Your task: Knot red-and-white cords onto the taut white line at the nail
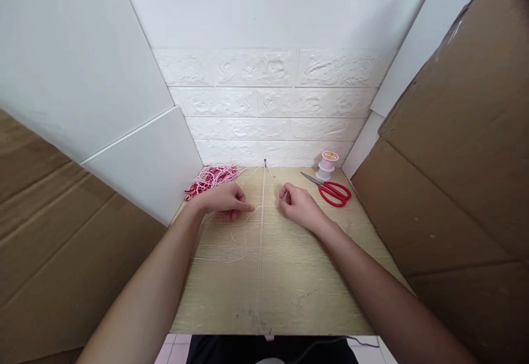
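Pale, thin cords point(262, 243) run taut down the middle of the wooden board, from a small dark hook point(265, 162) at the wall to the front edge. Left of them is my left hand point(232, 201), thumb and fingers pinched on a loose strand of cord point(245, 237) that loops over the board. My right hand point(301, 205), on the other side, has its fingers closed round another strand point(274, 179) coming down from the hook. Both hands hover close to the taut cords, apart from each other. The exact grip points are partly hidden by the fingers.
A tangled pile of red and white cord point(212, 178) lies at the back left. Red-handled scissors point(334, 192) and two stacked thread spools point(328, 163) are at the back right. Cardboard panels point(446, 188) flank the wooden board point(306, 287); a white brick-patterned wall point(276, 99) stands behind.
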Demonstrator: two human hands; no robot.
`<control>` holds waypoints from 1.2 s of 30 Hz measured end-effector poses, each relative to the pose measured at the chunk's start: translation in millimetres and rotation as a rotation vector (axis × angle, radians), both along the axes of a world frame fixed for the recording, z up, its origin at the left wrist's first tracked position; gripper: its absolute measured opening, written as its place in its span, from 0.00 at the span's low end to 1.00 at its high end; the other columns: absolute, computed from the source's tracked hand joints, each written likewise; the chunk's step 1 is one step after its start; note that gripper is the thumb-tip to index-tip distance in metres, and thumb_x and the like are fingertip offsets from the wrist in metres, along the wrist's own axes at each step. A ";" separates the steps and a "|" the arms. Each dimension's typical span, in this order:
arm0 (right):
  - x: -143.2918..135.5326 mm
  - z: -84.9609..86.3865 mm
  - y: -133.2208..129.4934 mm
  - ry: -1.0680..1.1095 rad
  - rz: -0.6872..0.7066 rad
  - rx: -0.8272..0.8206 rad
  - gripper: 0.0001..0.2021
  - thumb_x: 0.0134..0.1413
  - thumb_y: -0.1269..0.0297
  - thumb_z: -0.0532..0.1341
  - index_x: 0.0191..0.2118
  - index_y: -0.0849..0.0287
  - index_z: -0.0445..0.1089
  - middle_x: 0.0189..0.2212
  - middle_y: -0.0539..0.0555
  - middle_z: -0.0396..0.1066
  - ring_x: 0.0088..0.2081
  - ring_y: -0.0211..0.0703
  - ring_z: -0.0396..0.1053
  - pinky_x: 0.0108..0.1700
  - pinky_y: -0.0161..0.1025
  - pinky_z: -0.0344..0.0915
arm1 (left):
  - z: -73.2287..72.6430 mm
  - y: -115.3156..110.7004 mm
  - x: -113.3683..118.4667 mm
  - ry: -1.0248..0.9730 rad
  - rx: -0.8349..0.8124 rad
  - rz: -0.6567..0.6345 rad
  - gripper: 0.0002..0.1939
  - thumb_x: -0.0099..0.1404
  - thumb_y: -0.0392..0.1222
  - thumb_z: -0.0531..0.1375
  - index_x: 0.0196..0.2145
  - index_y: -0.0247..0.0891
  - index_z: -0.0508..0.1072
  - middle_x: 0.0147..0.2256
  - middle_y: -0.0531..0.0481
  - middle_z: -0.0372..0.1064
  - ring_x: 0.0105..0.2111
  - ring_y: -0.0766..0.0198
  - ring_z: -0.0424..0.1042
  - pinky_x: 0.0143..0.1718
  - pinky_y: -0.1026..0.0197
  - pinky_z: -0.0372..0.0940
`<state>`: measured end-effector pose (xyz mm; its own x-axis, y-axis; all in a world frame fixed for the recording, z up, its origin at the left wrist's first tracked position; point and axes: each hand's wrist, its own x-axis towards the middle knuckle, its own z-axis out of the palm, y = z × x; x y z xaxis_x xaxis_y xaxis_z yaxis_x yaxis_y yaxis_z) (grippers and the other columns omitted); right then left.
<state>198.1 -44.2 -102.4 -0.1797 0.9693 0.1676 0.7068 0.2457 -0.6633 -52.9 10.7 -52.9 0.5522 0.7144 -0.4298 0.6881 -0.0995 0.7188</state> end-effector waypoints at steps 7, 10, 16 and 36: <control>7.3 -5.4 3.0 -0.067 0.035 -0.051 0.05 0.54 0.67 0.61 0.38 0.57 0.66 0.27 0.47 0.69 0.29 0.36 0.63 0.31 0.34 0.50 | -2.6 -2.4 8.3 0.126 0.020 -0.001 0.23 0.46 0.58 0.71 0.18 0.36 0.70 0.18 0.46 0.66 0.14 0.66 0.61 0.15 0.64 0.53; 14.9 -3.2 4.2 -0.091 0.006 -0.106 0.05 0.53 0.67 0.62 0.37 0.58 0.67 0.28 0.48 0.70 0.29 0.36 0.64 0.30 0.34 0.51 | -3.7 -0.7 6.4 0.109 0.017 0.034 0.23 0.43 0.57 0.73 0.18 0.36 0.69 0.17 0.47 0.65 0.14 0.66 0.60 0.14 0.64 0.53; 35.3 1.5 5.6 -0.030 0.054 -0.201 0.05 0.50 0.69 0.61 0.36 0.59 0.68 0.29 0.49 0.70 0.29 0.36 0.65 0.30 0.32 0.54 | -6.7 6.4 -4.6 0.140 0.003 0.029 0.23 0.45 0.57 0.72 0.22 0.36 0.69 0.19 0.48 0.66 0.17 0.66 0.63 0.16 0.65 0.57; 28.1 5.6 7.3 -0.135 -0.027 -0.182 0.02 0.50 0.69 0.62 0.28 0.60 0.70 0.27 0.50 0.72 0.30 0.37 0.66 0.31 0.33 0.53 | -10.1 9.8 -4.6 0.154 0.089 -0.024 0.15 0.51 0.52 0.67 0.27 0.35 0.75 0.22 0.48 0.67 0.21 0.65 0.63 0.18 0.65 0.54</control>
<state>226.1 -37.0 -96.8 -0.1622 0.9862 -0.0340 0.7966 0.1105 -0.5943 -57.5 20.5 -63.0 0.5026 0.7405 -0.4461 0.7857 -0.1760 0.5931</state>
